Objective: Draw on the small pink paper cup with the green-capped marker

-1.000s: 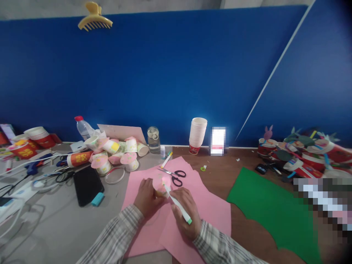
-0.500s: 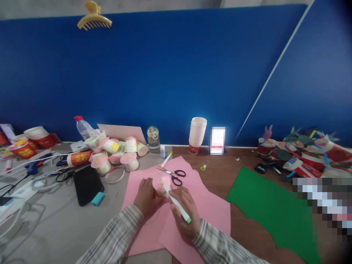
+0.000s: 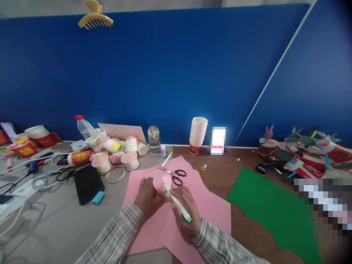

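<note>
Against a blue partition (image 3: pixel 154 66), the bench (image 3: pixel 63 231) is grey on the left and brown wood on the right. Pink paper (image 3: pixel 214 216) spans both; over it, well in from the bench's back edge, is a pink-topped cup (image 3: pixel 162 181). The left hand (image 3: pixel 147 198), palm inward, has its grip curled around the cup's side; the right hand (image 3: pixel 187 212) pinches a white marker (image 3: pixel 179 206), slanting to the pink top. Gold characters mark an orange-red cup (image 3: pixel 80 158), too small to read.
</note>
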A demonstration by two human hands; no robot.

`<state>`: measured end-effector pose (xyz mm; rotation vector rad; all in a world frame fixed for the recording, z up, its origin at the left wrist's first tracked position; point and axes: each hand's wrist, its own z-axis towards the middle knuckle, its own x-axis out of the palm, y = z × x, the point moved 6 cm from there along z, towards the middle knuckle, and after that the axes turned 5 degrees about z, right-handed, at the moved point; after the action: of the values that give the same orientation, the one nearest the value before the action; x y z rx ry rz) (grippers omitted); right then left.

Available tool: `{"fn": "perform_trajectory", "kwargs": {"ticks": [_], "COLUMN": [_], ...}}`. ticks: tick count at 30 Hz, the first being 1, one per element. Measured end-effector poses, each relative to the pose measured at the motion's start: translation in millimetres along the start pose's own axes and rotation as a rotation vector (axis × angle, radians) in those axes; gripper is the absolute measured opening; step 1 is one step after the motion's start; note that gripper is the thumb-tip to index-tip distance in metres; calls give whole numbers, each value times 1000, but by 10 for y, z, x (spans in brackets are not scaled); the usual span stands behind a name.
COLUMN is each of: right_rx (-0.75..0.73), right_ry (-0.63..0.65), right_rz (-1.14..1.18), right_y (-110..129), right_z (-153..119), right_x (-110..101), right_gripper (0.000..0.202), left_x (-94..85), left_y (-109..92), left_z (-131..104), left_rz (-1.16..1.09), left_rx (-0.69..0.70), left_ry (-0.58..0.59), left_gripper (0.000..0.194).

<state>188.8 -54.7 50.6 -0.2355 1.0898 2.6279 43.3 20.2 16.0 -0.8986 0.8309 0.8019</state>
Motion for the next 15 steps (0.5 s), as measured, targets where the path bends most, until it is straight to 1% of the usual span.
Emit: {"fn": "perform_trajectory", "kwargs": {"ticks": [8, 12, 15], "right_rx": [-24, -32, -21], "right_ry": [16, -21, -15], "right_rz": [19, 23, 21], "right_y": [18, 43, 43], "right_z": [8, 11, 15], "right_x": [-5, -37, -22], "right_gripper": [29, 30, 31], "left_x": [0, -10, -5], "left_y": [-5, -11, 2], "left_z": [1, -7, -12], "left_rz": [-2, -6, 5], "left_rx": [11, 26, 15], "left_ry": [2, -5, -10], "left_gripper": [31, 36, 35]}}
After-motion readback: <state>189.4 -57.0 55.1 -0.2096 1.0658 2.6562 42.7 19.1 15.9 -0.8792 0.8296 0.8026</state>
